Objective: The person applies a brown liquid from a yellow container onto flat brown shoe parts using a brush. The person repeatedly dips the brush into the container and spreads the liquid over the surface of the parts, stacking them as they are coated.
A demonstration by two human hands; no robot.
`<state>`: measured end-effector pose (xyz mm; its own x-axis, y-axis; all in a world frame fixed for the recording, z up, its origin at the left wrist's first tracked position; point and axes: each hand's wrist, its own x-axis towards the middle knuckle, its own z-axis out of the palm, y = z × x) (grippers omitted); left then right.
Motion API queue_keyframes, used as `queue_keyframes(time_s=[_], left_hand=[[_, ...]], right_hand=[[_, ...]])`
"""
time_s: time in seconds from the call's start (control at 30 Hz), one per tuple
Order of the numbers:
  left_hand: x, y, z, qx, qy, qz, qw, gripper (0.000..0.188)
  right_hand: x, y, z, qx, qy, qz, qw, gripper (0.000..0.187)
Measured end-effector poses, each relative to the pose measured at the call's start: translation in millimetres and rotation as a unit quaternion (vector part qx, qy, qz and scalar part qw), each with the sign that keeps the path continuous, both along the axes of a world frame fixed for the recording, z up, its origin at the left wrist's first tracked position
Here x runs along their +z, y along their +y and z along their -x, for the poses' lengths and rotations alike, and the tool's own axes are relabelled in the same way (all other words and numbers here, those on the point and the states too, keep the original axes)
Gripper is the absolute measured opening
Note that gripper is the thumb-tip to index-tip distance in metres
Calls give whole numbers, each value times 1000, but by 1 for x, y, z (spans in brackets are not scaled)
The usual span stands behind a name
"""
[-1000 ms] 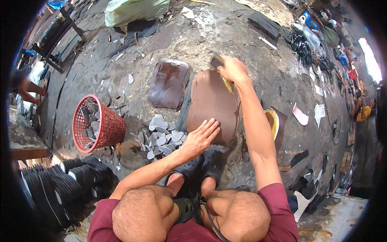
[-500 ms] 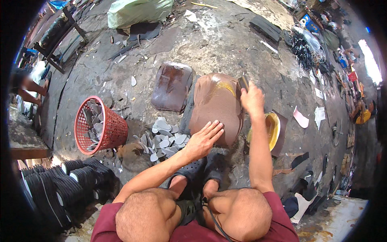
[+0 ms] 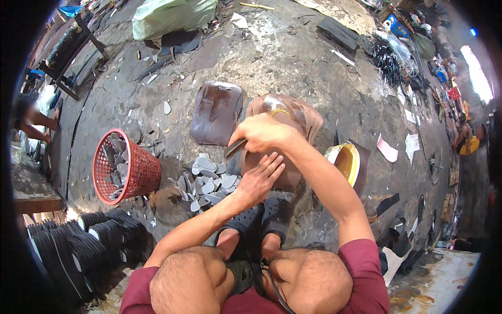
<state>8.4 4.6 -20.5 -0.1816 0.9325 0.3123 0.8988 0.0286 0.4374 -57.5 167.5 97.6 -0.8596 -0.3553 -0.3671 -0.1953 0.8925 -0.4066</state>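
Past dark clogs [image 3: 275, 212]: left hand [image 3: 259, 178] flat, empty, on brown sheet [image 3: 306, 116] on floor | sheet looks light, floppy; I'd grip its matte near edge | right hand [image 3: 260, 132] closed on dark flat spreader [image 3: 235, 148] | sheet's far end glossy, likely slick, I'd avoid it

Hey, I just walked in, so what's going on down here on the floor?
A person is bent over a brown sheet. Their left hand lies flat on it, while the right hand grips a dark flat tool near its left edge. The sheet's far part has a shiny patch. A yellow-rimmed container sits to the right; loose grey pieces and a red basket are to the left.
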Motion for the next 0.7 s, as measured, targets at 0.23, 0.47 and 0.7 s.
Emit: queue_keyframes(time_s=[0.23,0.47,0.7], left_hand=[[25,14,-7,-13,65,13,998,69],[16,16,-18,23,376,201,904,55],[16,37,-5,-23,41,-33,998,66]], right_hand=[[-7,97,-26,-239,98,-56,964,38],[-30,-45,-70,-20,136,-57,989,38],[-43,54,-69,-261,255,-108,925,32]])
